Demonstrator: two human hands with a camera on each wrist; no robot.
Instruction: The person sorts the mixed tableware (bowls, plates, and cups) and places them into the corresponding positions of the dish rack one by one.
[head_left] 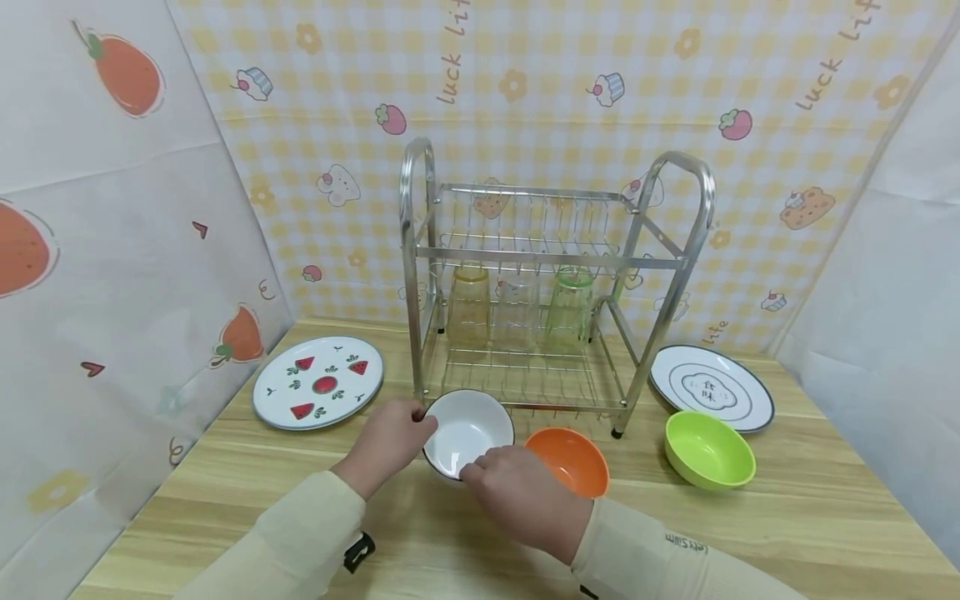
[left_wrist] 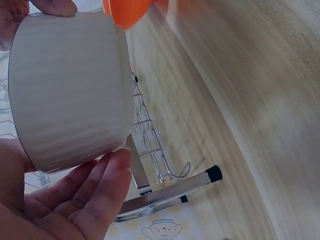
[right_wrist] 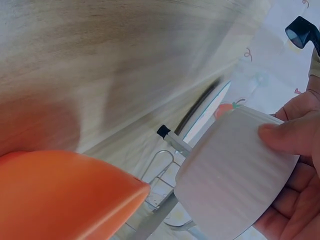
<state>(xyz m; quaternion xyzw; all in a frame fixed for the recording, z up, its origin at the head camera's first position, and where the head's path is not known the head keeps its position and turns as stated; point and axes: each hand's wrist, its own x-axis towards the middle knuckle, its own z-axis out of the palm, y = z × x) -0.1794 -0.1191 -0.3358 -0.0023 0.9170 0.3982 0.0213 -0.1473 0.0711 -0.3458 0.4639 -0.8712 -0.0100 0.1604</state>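
Both hands hold a white bowl (head_left: 468,427) with a dark rim, in front of the dish rack. In the head view, my left hand (head_left: 390,443) grips its left edge, thumb at the rim. My right hand (head_left: 525,500) pinches the near right edge. In the left wrist view the bowl's ribbed outer wall (left_wrist: 70,90) shows, with fingers under its lower side. The right wrist view shows the right thumb (right_wrist: 285,135) pressed on the wall. An orange bowl (head_left: 577,458) sits just right of the white bowl, partly behind the right hand.
A two-tier metal dish rack (head_left: 551,257) stands at the back, with yellow (head_left: 470,312), clear (head_left: 516,315) and green (head_left: 570,308) glasses on its lower tier. A watermelon-patterned plate (head_left: 341,404) lies left; a green bowl (head_left: 708,454) and a white plate (head_left: 742,392) are at right.
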